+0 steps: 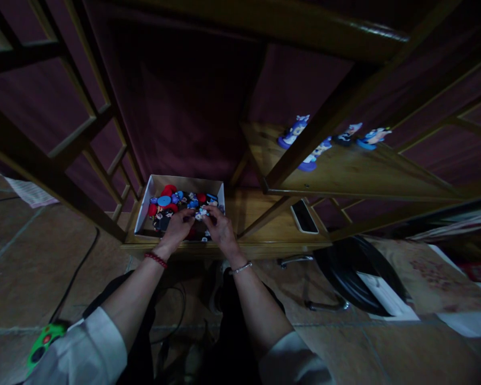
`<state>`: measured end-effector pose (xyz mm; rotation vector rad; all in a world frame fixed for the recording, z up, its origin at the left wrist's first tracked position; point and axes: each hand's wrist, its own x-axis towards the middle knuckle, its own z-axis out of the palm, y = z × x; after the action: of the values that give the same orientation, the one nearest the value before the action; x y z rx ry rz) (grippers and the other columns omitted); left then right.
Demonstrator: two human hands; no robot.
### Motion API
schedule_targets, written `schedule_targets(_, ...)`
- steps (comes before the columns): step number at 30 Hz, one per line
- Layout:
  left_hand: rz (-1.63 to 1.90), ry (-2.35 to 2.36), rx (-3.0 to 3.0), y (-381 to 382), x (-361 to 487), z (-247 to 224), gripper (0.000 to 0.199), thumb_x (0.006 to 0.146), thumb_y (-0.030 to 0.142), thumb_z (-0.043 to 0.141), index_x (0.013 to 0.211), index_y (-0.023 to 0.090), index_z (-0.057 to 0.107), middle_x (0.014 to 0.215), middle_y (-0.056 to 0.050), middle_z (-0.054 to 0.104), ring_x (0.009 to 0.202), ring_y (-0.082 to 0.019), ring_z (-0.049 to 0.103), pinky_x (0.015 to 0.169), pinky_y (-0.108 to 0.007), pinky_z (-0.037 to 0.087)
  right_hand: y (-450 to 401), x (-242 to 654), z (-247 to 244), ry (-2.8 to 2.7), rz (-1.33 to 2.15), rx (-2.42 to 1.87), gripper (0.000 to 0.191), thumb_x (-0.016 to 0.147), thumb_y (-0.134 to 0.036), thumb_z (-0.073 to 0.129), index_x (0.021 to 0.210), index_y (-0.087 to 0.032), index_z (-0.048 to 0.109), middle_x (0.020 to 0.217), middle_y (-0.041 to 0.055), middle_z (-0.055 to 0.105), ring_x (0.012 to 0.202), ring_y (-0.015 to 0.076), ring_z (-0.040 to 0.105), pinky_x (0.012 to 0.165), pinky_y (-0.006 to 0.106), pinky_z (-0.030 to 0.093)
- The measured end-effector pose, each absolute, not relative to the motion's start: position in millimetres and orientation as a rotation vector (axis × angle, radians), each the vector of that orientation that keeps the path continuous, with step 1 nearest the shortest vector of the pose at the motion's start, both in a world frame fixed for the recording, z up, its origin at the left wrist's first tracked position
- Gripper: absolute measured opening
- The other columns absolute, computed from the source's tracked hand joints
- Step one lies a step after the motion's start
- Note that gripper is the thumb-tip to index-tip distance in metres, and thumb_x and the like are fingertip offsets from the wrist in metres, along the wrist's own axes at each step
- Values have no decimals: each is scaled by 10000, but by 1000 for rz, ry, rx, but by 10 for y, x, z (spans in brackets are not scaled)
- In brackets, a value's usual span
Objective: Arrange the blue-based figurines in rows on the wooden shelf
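A white box full of small red, blue and black figurines stands on the low wooden shelf. Over its front right part, a small white and blue figurine is held between my two hands. My left hand has its fingers closed at the figurine's left side. From the right, my right hand pinches the same figurine. Several more figurines, among them a purple and white one, stand on the raised shelf at the right.
A white-edged phone-like object lies on the low shelf at the right. Wooden lattice bars rise on both sides, and one post slants before the raised shelf. Below are a black round seat, cables and a green object.
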<state>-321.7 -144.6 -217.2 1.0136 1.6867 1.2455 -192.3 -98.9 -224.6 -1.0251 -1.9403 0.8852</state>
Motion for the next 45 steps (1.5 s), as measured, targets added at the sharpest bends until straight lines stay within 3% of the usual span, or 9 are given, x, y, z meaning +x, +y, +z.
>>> schedule_targets(8, 1255, 1672, 961, -1445, -3214, -2178, 212, 687, 191, 552, 869, 137, 646, 849, -50, 664, 778, -164, 598, 750, -286, 459, -992, -1917, -2261, -1923, 886, -1078, 260, 790, -282, 503, 1026, -194, 570, 959, 51, 649, 867, 166, 618, 781, 281, 482)
schedule_targets(12, 1251, 1648, 896, -1447, -3225, -2193, 220, 708, 230, 540, 890, 140, 627, 735, -31, 649, 639, -142, 585, 630, -261, 464, -972, -1933, -2277, -1926, 885, -1090, 255, 773, -278, 518, 1006, -189, 571, 956, 57, 645, 873, 169, 612, 793, 292, 478)
schedule_targets(18, 1291, 1579, 772, -1424, -3217, -2145, 222, 705, 226, 539, 897, 136, 605, 640, -1, 611, 549, -113, 558, 550, -229, 453, -943, -1941, -2247, -2035, 910, -1054, 355, 761, -227, 513, 1114, -192, 527, 902, 29, 638, 791, 145, 598, 755, 271, 471)
schedule_targets(29, 1329, 1541, 844, -1379, -3301, -2188, 246, 685, 236, 549, 893, 122, 611, 745, -22, 636, 635, -109, 569, 678, -261, 474, -897, -1989, -2265, -2135, 874, -1083, 203, 746, -237, 522, 943, -201, 556, 849, 3, 620, 744, 139, 579, 711, 258, 462)
schedule_targets(37, 1224, 1641, 1069, -1412, -3397, -2275, 244, 725, 223, 494, 915, 144, 626, 882, -51, 656, 746, -151, 600, 754, -308, 475, -906, -1957, -2188, -2093, 759, -1130, 401, 786, -207, 461, 1186, -222, 486, 1047, 56, 584, 882, 158, 571, 787, 272, 458)
schedule_targets(41, 1035, 1779, 1372, -1438, -3397, -2244, 275, 749, 169, 436, 927, 162, 645, 939, -55, 663, 880, -176, 592, 847, -308, 429, -855, -1922, -2194, -2049, 710, -1099, 327, 793, -210, 453, 1104, -200, 555, 989, 56, 588, 882, 156, 559, 806, 268, 454)
schedule_targets(45, 853, 1670, 1584, -1477, -3323, -2145, 313, 743, 142, 407, 914, 200, 663, 944, -25, 668, 888, -169, 588, 849, -286, 411, -829, -1925, -2230, -2081, 757, -1138, 291, 785, -239, 504, 1072, -219, 550, 959, 30, 605, 835, 151, 580, 779, 273, 467)
